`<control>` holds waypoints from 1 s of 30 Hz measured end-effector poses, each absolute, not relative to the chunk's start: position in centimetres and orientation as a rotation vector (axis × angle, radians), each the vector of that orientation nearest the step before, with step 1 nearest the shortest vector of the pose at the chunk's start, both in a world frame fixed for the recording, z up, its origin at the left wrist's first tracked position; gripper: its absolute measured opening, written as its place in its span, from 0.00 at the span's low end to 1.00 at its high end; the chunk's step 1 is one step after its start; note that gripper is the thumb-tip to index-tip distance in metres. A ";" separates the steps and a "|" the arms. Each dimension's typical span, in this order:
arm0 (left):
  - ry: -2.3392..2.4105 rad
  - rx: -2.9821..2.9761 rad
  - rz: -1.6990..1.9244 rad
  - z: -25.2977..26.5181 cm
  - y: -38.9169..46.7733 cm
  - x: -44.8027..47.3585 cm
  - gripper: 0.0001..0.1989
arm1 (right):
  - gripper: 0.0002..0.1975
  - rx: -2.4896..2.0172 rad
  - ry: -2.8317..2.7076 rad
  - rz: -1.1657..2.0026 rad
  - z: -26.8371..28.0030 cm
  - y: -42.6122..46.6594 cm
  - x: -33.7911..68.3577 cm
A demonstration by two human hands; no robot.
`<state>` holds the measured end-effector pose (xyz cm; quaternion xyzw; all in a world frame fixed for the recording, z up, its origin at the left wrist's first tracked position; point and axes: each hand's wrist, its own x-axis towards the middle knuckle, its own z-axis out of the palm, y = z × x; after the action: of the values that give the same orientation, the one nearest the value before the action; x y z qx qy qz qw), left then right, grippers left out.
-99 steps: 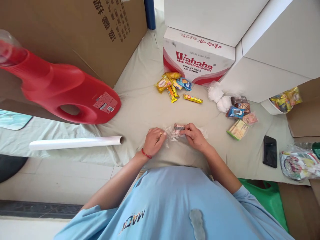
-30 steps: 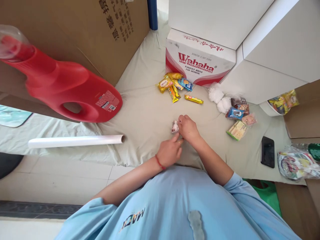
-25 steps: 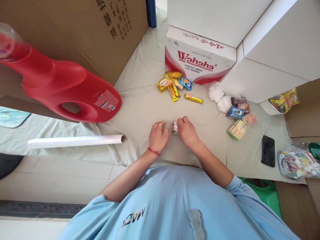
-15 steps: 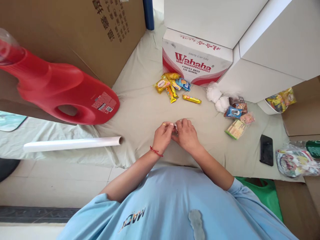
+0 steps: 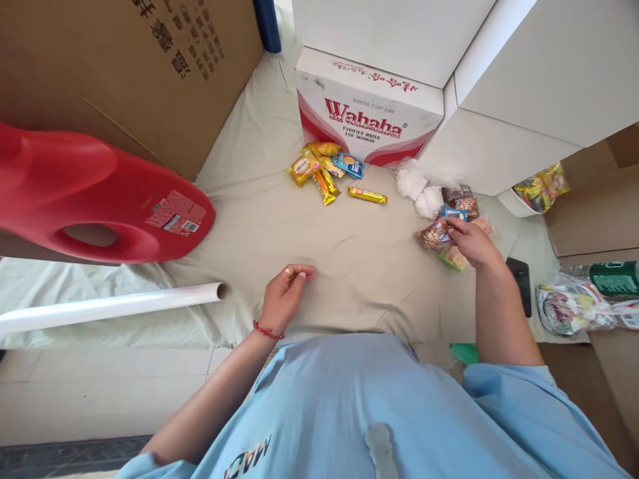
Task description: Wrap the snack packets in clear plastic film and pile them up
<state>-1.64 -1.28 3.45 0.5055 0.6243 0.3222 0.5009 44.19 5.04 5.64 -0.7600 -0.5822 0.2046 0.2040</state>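
My right hand [image 5: 474, 241] is at the right-hand group of snacks. Its thumb and fingers are closed on a brown snack packet [image 5: 432, 235] with a cookie-like picture. Beneath and around that packet lie a green-edged packet [image 5: 452, 258], a blue packet [image 5: 454, 213], a pink packet [image 5: 483, 225] and other brown packets [image 5: 465, 205]. My left hand [image 5: 283, 296] hovers over the cloth near the middle, fingers loosely extended and slightly blurred, with nothing visible in them. Farther back, a yellow snack bar [image 5: 368, 195] lies alone beside a group of yellow packets [image 5: 305, 167] and a blue packet [image 5: 350, 165].
White bundles in clear plastic [image 5: 428, 201] sit by the right-hand snacks. A Wahaha carton [image 5: 372, 126] stands behind; a white tub [image 5: 519, 205] holds yellow packets. A red jug [image 5: 124, 199] and white roll [image 5: 114, 303] are left; a phone [image 5: 520, 283] and plastic bag [image 5: 569, 309] right.
My hands have parted from the middle. The right moved to the right-hand snacks and has a brown packet in its grip; the left shifted left. The whole view has shifted slightly.
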 end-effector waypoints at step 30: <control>1.682 1.932 0.808 -0.9 -5.3 -5.2 0.11 | 0.17 -2.396 -1.538 -0.004 6.6 15.3 47.0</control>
<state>-5.20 -5.26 -0.93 0.7009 0.6099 0.2930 0.2258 46.95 15.30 6.57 -0.8324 -0.5344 -0.0014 0.1469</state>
